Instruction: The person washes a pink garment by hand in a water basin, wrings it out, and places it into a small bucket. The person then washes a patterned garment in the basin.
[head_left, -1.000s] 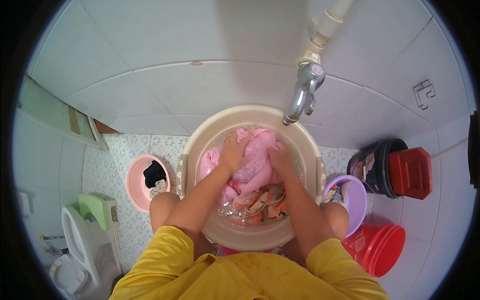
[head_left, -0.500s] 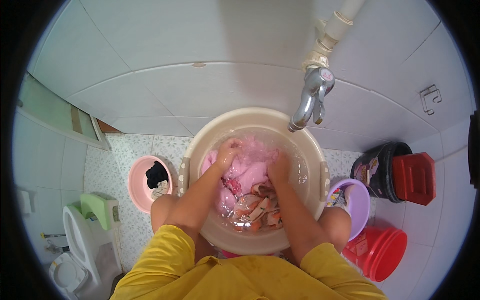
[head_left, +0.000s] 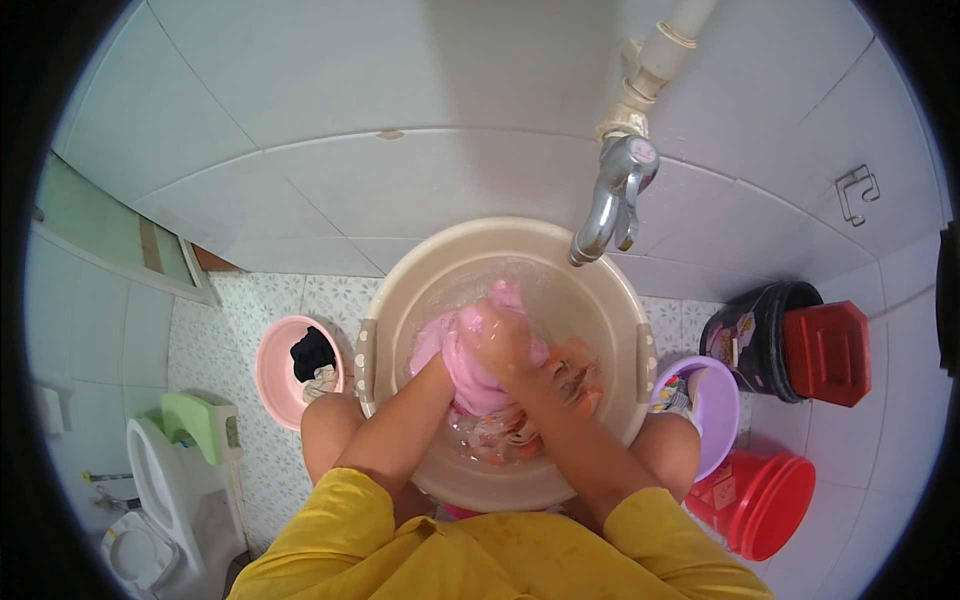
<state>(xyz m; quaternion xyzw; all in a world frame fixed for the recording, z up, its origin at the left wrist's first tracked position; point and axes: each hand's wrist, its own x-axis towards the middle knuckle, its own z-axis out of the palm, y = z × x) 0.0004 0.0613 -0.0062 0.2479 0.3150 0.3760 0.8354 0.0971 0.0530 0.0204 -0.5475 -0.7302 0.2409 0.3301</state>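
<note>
Watching from a distance, I see wet pink cloth [head_left: 475, 385] bunched between the forearms, in the water-filled beige basin [head_left: 500, 230]. Soaked, it looks heavy and slick, so a loose hold could let it slip and splash water over the rim. A hard pull might also drag at the orange-patterned cloth [head_left: 500, 430] lying nearer the body, if the two are tangled. The right hand [head_left: 505, 345] is closed around a bunch of the pink cloth (its fingers are blurred); the left hand is hidden by folds, so I cannot tell how far open that grip is. Beyond the basin's sides, a pink tub [head_left: 263, 375] on the left and a purple tub [head_left: 720, 425] on the right hold more fabric. Farthest, a metal tap [head_left: 608, 195] hangs on the wall.
</note>
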